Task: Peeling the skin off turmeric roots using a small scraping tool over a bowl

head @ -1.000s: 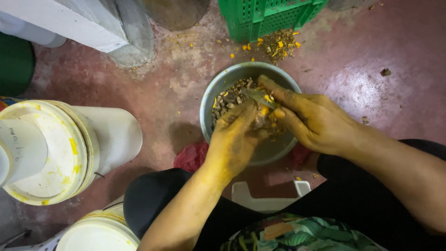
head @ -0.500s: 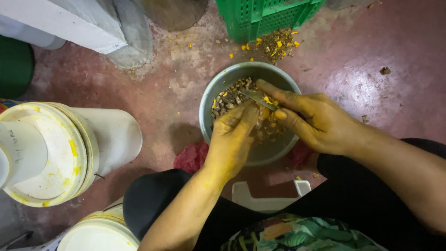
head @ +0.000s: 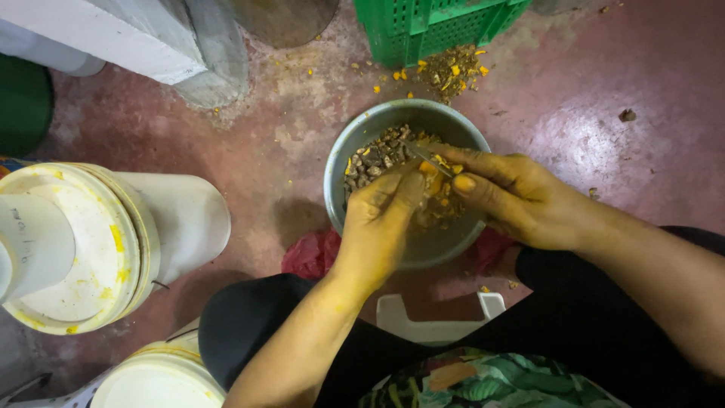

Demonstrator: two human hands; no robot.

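Both hands work over a grey metal bowl (head: 355, 143) on the floor, filled with brown and orange root peelings. My left hand (head: 381, 223), stained yellow, pinches a small orange root piece (head: 430, 177) between thumb and fingers. My right hand (head: 521, 196), also yellow-stained, grips a small knife (head: 423, 156) whose blade lies across the root piece. The two hands touch above the bowl's near half.
Two white plastic buckets stand at left (head: 83, 242) and lower left (head: 158, 378). A green crate (head: 430, 26) sits beyond the bowl with orange scraps (head: 449, 68) spilled beside it. A red bag (head: 310, 253) lies under the bowl. A concrete post (head: 151, 41) is at upper left.
The hands have shifted slightly over the bowl; the knife blade has turned against the root piece. Nothing else has moved.
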